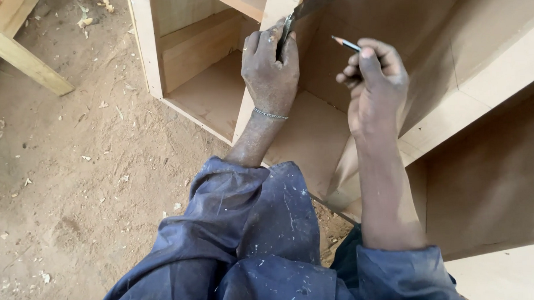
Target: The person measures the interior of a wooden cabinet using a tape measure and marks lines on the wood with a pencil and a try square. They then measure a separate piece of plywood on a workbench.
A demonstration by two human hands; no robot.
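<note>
my left hand (270, 70) is at 12 o'clock, fingers clamped round a dark metal blade (309, 5) against the cabinet divider (242, 118). right hand (376, 81) at 1 o'clock, wrist bent, pinches a pencil (346, 44).

Pale tan wooden cabinet (218, 98) fills the upper centre and right of the frame; reddish-brown dirt floor (73, 192), flecked with pale shavings, lies at the left; dark blue sleeves (246, 239), speckled white, at the bottom; a silvery bracelet (270, 114) at centre; dark pencil (347, 44) with reddish tip, upper centre.
</note>
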